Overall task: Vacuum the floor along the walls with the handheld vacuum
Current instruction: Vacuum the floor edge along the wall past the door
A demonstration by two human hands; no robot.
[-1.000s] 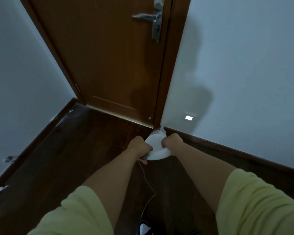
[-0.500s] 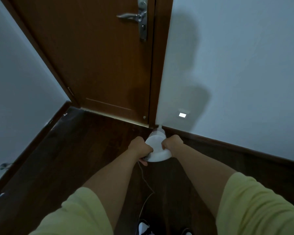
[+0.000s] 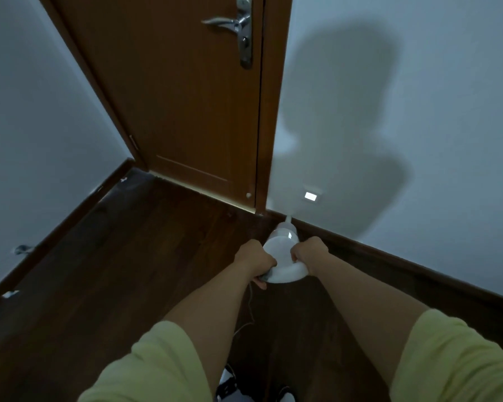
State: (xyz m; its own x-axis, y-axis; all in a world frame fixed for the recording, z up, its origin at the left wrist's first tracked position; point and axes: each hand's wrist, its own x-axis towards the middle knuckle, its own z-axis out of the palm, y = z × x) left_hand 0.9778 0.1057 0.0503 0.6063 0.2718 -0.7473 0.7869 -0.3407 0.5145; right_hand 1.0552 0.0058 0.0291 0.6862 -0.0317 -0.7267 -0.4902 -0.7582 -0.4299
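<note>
Both hands grip vacuum point(image 3: 282, 258) as before; nozzle still at baseboard point(image 3: 389, 256).

Handheld vacuum point(image 3: 283, 258): white body, with a grey section at the end beside the left hand. Cord point(image 3: 250, 307): thin, white. Floor point(image 3: 122, 271): dark brown wood with a faint grain. Skirting board point(image 3: 404, 264): dark brown. Walls point(image 3: 418, 111): plain pale grey-white, carrying a darker grey shadow. Door point(image 3: 180, 97): plain mid-brown wood; door handle point(image 3: 233, 24): silver metal. Sleeves point(image 3: 157, 369): plain pale yellow-green. Shoes point(image 3: 227, 385): black and white.
</note>
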